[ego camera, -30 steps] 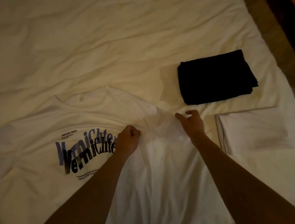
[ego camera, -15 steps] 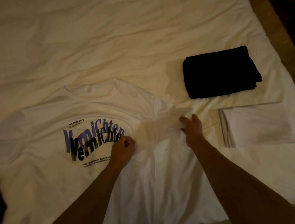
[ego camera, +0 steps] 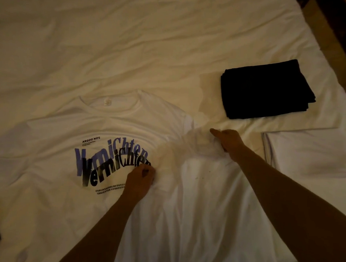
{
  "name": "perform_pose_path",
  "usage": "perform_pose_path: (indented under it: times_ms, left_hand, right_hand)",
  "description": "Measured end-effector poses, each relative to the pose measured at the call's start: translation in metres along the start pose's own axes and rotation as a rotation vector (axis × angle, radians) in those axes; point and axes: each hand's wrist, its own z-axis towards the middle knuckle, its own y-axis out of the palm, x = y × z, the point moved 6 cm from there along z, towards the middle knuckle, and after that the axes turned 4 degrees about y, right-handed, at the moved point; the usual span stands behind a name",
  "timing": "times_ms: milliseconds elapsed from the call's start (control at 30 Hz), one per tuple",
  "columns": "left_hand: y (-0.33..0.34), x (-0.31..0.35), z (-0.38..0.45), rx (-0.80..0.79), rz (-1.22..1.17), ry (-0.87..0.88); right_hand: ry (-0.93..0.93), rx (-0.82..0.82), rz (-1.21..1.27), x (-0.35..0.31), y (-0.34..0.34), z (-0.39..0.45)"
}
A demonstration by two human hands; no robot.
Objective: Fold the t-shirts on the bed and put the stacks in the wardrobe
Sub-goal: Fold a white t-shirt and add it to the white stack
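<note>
White t-shirt (ego camera: pixel 73 126) on bed (ego camera: pixel 152 40), sleeve pinched by left hand (ego camera: pixel 139 182), right hand (ego camera: pixel 228 141).

Matt white cloth t-shirt (ego camera: pixel 112 128), creased cloth bedsheet (ego camera: pixel 132 40), matt black folded cloth (ego camera: pixel 265 89)

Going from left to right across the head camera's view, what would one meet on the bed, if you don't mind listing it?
Printed lettering on the white t-shirt → left hand → right hand → folded dark stack → folded white stack at the right edge.
</note>
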Motion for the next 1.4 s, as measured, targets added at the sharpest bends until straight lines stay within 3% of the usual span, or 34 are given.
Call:
perform_pose_path:
  times_ms: [167,333,533,700,800,867,967,1200,1267,1400]
  left_hand:
    - [0.005,0.000,-0.001,0.014,0.003,-0.003]
    - [0.009,-0.001,0.000,-0.007,0.004,-0.008]
    - [0.011,-0.002,0.003,0.008,-0.022,-0.017]
    - [0.014,0.000,0.004,0.012,0.002,-0.025]
    - [0.014,0.000,0.004,0.007,0.017,-0.035]
    - [0.014,0.001,0.005,0.006,0.029,-0.037]
    - [0.014,0.000,0.005,0.016,0.077,-0.044]
    - [0.015,0.000,0.007,0.010,0.066,-0.066]
    - [0.016,0.001,0.007,0.003,0.074,-0.064]
    - [0.018,0.010,0.008,-0.017,0.076,-0.038]
  right_hand:
    - [-0.156,0.077,-0.192,-0.018,0.010,0.007]
    - [-0.302,0.323,0.003,-0.031,-0.034,0.000]
    - [-0.071,0.337,0.045,-0.011,-0.046,0.017]
    - [-0.113,0.263,0.015,0.005,-0.021,0.000]
    - [-0.171,0.342,0.058,0.008,-0.018,-0.003]
    - [-0.091,0.412,0.095,0.008,-0.022,0.000]
    - [0.103,0.280,0.089,0.015,-0.020,0.016]
    - [0.286,0.018,0.213,0.017,-0.016,0.022]
    - [0.225,0.037,0.171,0.015,-0.018,0.023]
    - [-0.091,0.178,0.317,-0.010,-0.031,0.025]
